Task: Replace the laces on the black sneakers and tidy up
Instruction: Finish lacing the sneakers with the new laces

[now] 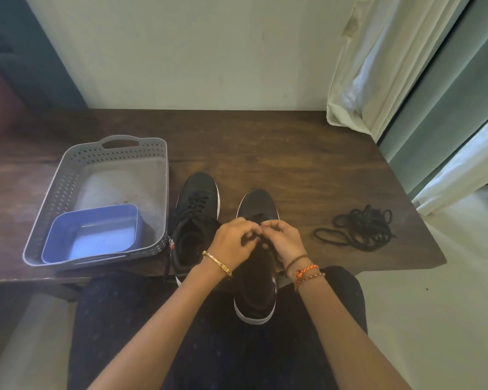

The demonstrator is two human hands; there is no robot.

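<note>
Hands, left (233, 240) and right (283, 238), each grip pinching lace at the right sneaker (258, 209); lacing seems underway, next eyelet needs threading.

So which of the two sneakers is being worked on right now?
The right-hand sneaker, whose heel hangs over the table edge toward the lap. Both hands' fingers pinch at its lacing. The left-hand sneaker, beside the grey basket, lies untouched.

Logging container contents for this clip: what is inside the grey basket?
Inside the grey basket sits one blue tub at its near end; the tub looks empty. The basket floor beneath the tub is covered, so anything there is unseen.
</note>
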